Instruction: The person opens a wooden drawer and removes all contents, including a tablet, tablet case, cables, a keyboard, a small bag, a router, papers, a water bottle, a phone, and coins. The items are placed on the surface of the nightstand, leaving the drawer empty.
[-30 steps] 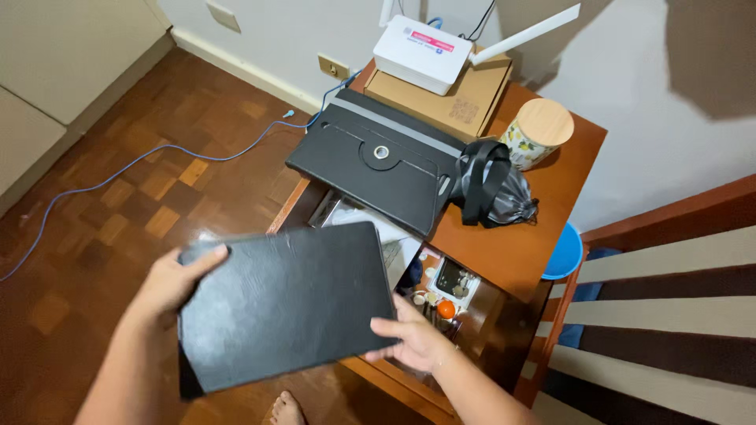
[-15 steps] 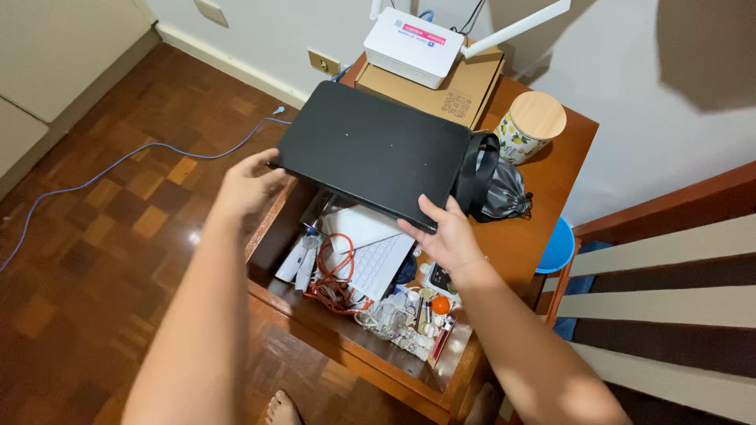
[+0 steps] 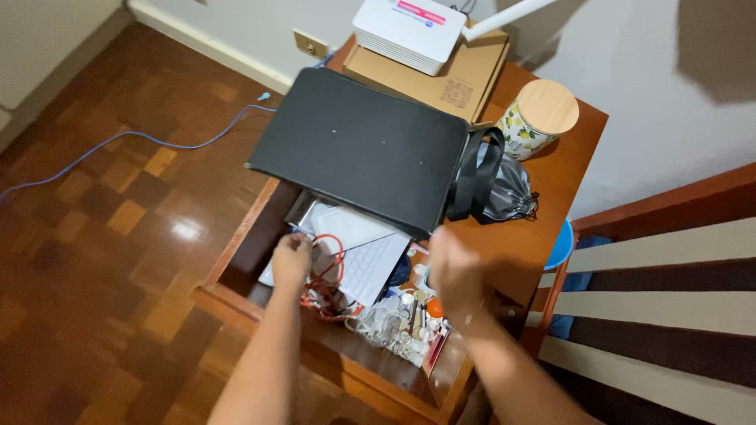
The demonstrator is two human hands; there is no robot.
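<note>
Reaching into the open drawer point(image 3: 236, 260) of the wooden nightstand point(image 3: 579, 169), the left hand point(image 3: 291, 260) pinched the orange cable point(image 3: 331, 267) lying atop white papers point(image 3: 362, 264) near the drawer's front edge, while the blurred right hand point(image 3: 455, 271) hovered empty, farther off beside it.

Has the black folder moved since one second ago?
Yes. The black folder was held in both hands in front of the open drawer; now it lies on the wooden table, farther away, next to the cardboard box.
</note>
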